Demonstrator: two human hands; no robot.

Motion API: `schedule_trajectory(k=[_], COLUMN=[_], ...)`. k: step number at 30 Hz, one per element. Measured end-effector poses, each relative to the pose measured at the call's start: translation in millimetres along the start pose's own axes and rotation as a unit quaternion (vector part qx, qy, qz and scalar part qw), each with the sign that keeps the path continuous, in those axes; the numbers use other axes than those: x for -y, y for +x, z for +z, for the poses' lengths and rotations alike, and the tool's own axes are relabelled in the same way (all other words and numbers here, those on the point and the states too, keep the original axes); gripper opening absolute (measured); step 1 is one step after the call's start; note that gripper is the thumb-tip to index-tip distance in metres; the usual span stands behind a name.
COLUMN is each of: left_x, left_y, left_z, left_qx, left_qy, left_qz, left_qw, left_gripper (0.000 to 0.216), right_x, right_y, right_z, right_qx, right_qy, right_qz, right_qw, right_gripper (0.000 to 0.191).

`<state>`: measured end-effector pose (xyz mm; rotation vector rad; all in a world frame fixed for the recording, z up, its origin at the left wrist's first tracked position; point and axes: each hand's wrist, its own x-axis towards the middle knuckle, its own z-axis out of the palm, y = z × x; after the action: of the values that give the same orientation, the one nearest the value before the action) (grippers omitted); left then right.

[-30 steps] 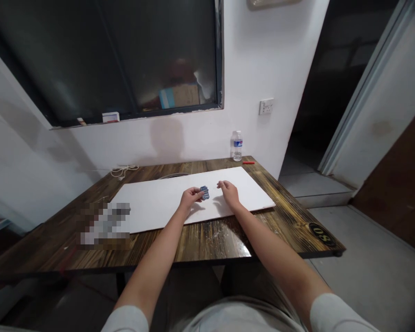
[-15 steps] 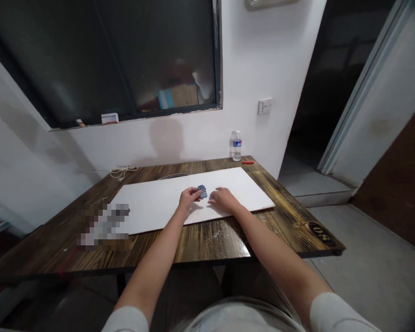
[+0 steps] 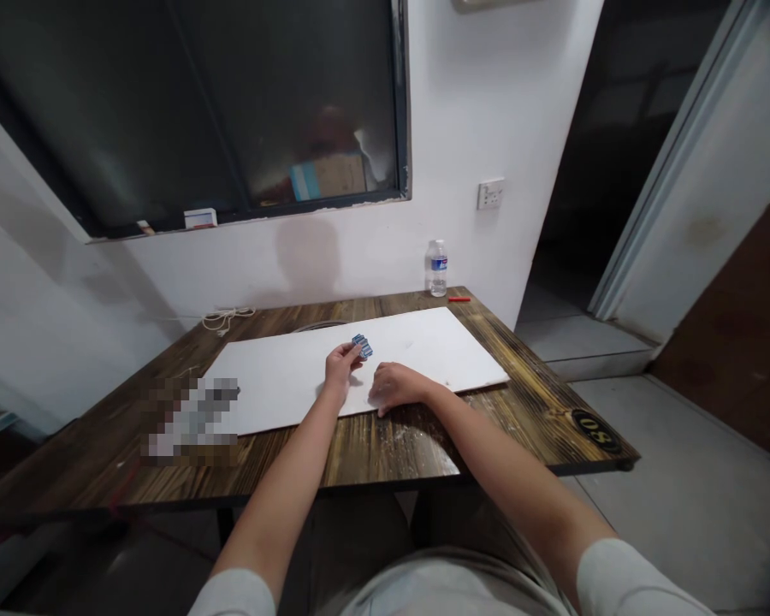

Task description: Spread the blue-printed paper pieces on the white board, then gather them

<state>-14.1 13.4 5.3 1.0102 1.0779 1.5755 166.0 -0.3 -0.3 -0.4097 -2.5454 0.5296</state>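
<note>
A small flat bundle with blue and silvery stripes (image 3: pixel 363 346), possibly a row of small batteries, is pinched between the thumb and fingers of my left hand (image 3: pixel 340 366), just above a white board (image 3: pixel 282 376). Closer to me, my right hand (image 3: pixel 398 387) is low over the board's front edge, its fingers curled inward. Whether anything is inside those fingers is hidden. A gap separates the right hand from the striped bundle.
The board rests on a dark wooden table (image 3: pixel 519 419). At the back stand a water bottle (image 3: pixel 439 269) and a red pen-like stick (image 3: pixel 459 299). A white cable (image 3: pixel 224 318) lies back left. A blurred-out patch (image 3: pixel 196 419) covers something at the left.
My left hand has shifted slightly left and up with the striped bundle, which has tilted. My right hand has come left and toward me, its fingers now more curled.
</note>
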Motion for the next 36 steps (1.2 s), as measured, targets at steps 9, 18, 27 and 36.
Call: schedule_trajectory(k=[9,18,27,36], left_x=[1,3,2,2], left_y=[1,2,-1,-2], left_z=[-1,0,1,2], left_qx=[0.000,0.009,0.039,0.083], left_qy=[0.007,0.020,0.052,0.084], left_qz=[-0.003,-0.001,0.010,0.002], left_qw=[1.000,1.000,0.998,0.993], left_gripper=[0.052,0.052,0.048,0.046], right_x=[10,11,9,-5], right_y=[2,5,5,7], right_z=[2,5,9,7], right_qx=[-0.012,0.035,-0.021,-0.269], right_qy=[0.048,-0.018,0.025,0.061], right_qz=[0.056,0.016,0.048,0.199], right_qw=[0.997,0.999,0.998,0.940], right_gripper=[0.017,0.013,0.007,0.023])
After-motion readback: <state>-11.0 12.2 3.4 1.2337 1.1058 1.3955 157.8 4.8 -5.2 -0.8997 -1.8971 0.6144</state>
